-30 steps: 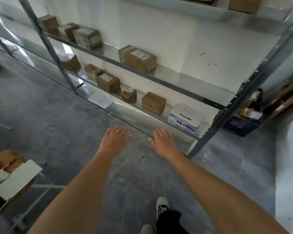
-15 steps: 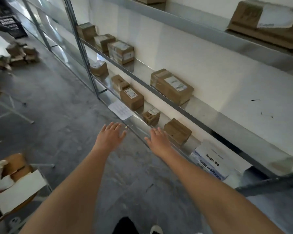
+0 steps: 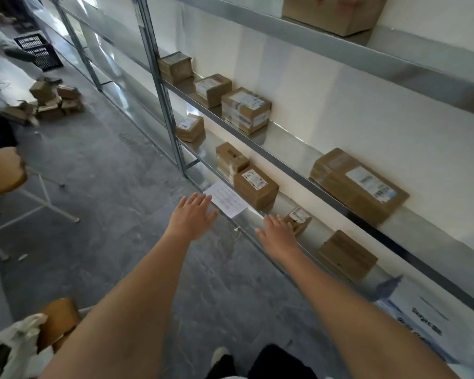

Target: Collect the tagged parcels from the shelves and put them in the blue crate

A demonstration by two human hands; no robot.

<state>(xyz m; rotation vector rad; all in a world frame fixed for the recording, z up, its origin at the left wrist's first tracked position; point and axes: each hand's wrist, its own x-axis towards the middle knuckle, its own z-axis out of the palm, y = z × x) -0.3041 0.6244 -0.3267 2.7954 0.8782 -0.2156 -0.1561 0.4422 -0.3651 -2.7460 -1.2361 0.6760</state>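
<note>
Brown cardboard parcels with white printed labels sit on a grey metal shelving unit [image 3: 298, 173] along a white wall. On the lowest visible shelf, a small labelled brown parcel [image 3: 298, 218] stands just behind the front edge, immediately beyond the right hand [image 3: 278, 235]; contact between them cannot be determined. Further along the same shelf are a medium labelled cardboard parcel [image 3: 255, 187], a narrow taped cardboard box [image 3: 230, 158] touching it on the far side, and a small labelled carton [image 3: 190, 127] near the upright post. A plain brown box without visible label [image 3: 345, 255] sits nearer the viewer, and a white and blue printed carton [image 3: 427, 318] lies at the near end. A white printed paper sheet [image 3: 226, 199] hangs over the shelf's front edge.

On the shelf above: a long flat labelled parcel [image 3: 359, 184], a taped labelled parcel [image 3: 245, 109] and two smaller ones beyond it.

The left hand [image 3: 193, 216] is held over the grey floor, just beside the paper sheet, its fingers straight, spread and holding nothing. The right hand's fingers are likewise extended and grip nothing.

A dark blue slotted plastic crate [image 3: 40, 53] stands on the floor at far left, well apart from both hands. Loose brown boxes [image 3: 51, 101] lie heaped near it.
</note>
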